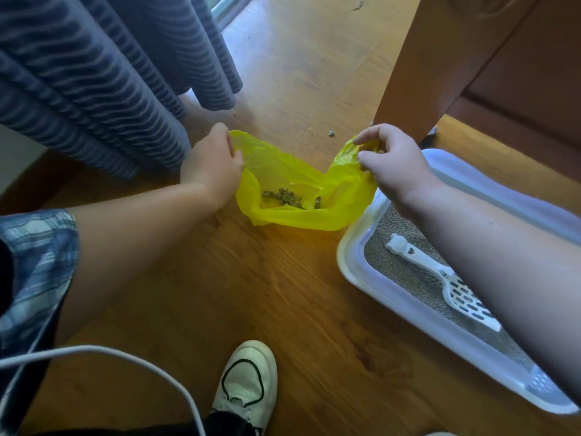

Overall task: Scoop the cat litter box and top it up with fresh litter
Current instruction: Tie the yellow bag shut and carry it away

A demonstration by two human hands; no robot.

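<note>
On the floor (283, 294), between the curtain (103, 77) and the box (349, 262), a thin yellow bag (283, 174) is stretched open by both hands. The box sits at the right, its near corner just beside the bag, with grey litter (405, 272) inside and the scoop (452, 284) lying flat on it, untouched by either hand.

The left hand (210, 168) has its fingers curled over the bag's left edge. The right hand (393, 165) pinches the right edge between thumb and fingertips. The bag sags on the floor between them, and a small heap of clumps (283, 198) rests in its bottom. One stray bit (331, 133) lies on the bare wood beyond the bag, well apart from it.

The film looks slippery and flimsy. If the right-hand pinch slips, that side would likely fold in and close the mouth. A sharp lift or a lopsided pull could tip the clumps over the low near lip, which lies almost flat. Tugging the two edges too far apart might tear the plastic. The stray bit could be overlooked or trodden on, since the shoe (248, 379) stands near.
</note>
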